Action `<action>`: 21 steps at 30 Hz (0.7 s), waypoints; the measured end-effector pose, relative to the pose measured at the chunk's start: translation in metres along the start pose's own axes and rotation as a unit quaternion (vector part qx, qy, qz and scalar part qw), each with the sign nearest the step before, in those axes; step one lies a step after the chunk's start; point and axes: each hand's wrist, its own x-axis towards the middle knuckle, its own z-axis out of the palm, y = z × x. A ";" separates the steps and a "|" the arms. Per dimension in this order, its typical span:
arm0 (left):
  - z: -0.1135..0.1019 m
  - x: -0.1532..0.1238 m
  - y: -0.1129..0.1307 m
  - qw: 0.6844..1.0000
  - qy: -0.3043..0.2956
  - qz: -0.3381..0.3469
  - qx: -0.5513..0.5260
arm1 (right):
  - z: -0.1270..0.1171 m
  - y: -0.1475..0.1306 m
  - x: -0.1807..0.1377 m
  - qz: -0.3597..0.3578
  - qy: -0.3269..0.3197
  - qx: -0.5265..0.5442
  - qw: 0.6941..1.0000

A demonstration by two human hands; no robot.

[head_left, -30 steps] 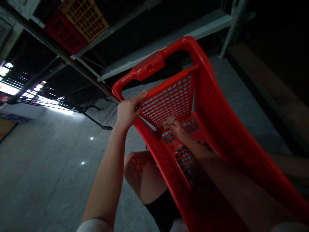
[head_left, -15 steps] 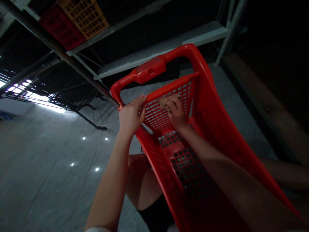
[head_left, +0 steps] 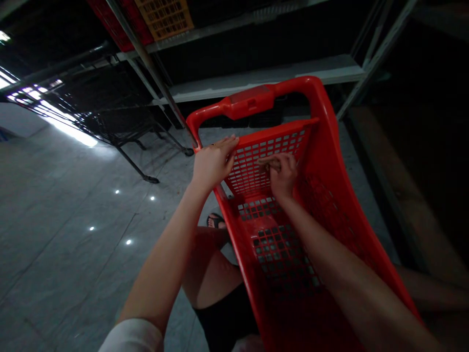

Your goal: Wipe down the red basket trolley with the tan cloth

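Observation:
A red plastic shopping cart (head_left: 326, 161) with grid-holed walls lies tilted in front of me, its handle (head_left: 252, 100) at the far end. My left hand (head_left: 214, 161) rests on the cart's left rim, fingers stretched over the edge. My right hand (head_left: 282, 172) is inside the basket, fingers closed and pressed against the perforated end wall; a small brownish thing may be under them, but I cannot make it out. My bare knee (head_left: 208, 264) shows under the cart's left side.
Metal shelving (head_left: 256, 78) stands behind the cart, with red and orange crates (head_left: 164, 17) on an upper shelf. A dark wire rack (head_left: 120, 122) stands at the left. Grey tiled floor (head_left: 66, 220) stretches to the left. A sandalled foot (head_left: 216, 221) is beside the cart.
My right hand rose from the basket's floor to the end wall with a small brownish thing. The view swung, so the cart sits more to the right. My left hand stayed on the rim.

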 end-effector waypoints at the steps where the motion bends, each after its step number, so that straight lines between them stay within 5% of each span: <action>1: 0.000 0.000 0.000 1.000 0.000 0.000 -0.001 | -0.001 -0.010 0.019 -0.027 0.061 0.015 0.998; 3: 0.001 0.001 0.000 1.000 0.000 0.001 -0.003 | -0.002 -0.024 0.050 -0.074 0.127 0.031 0.989; 5: 0.002 0.000 -0.001 1.000 0.001 0.000 -0.005 | -0.002 -0.027 0.062 -0.098 0.128 0.026 0.986; 12: -0.006 0.007 0.004 1.000 -0.011 -0.010 0.014 | -0.005 0.032 -0.025 -0.053 -0.131 -0.039 0.989; 14: -0.006 0.024 0.011 0.999 -0.028 0.033 0.019 | -0.009 0.043 -0.048 -0.027 -0.186 -0.041 0.981; 18: 0.017 0.068 0.030 0.983 -0.047 0.175 -0.014 | -0.014 0.045 -0.057 0.008 -0.210 -0.046 0.976; 21: 0.043 0.089 0.040 0.979 -0.049 0.192 -0.041 | -0.020 0.030 -0.027 -0.003 -0.163 -0.033 0.986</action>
